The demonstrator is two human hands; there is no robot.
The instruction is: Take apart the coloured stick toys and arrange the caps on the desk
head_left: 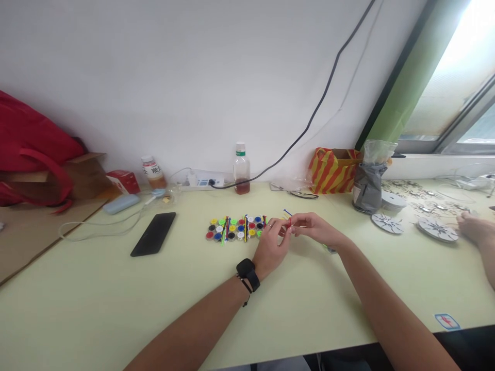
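Note:
My left hand, with a ring on one finger and a dark watch on the wrist, is closed in a pinch. Its fingertips meet those of my right hand, also pinched, around a small red piece. Fingers cover most of that piece, so its kind is unclear. Just left of the hands lie rows of small round pieces with red, blue, yellow, green, white and black tops. Thin coloured strips that look like cable ties lie across them. A blue strip sticks up behind my fingers.
A black phone lies to the left. At the wall stand a bottle of dark liquid, a power strip and a striped bag. On the right are grey slotted discs and another person's hand. A black cable hangs down the wall.

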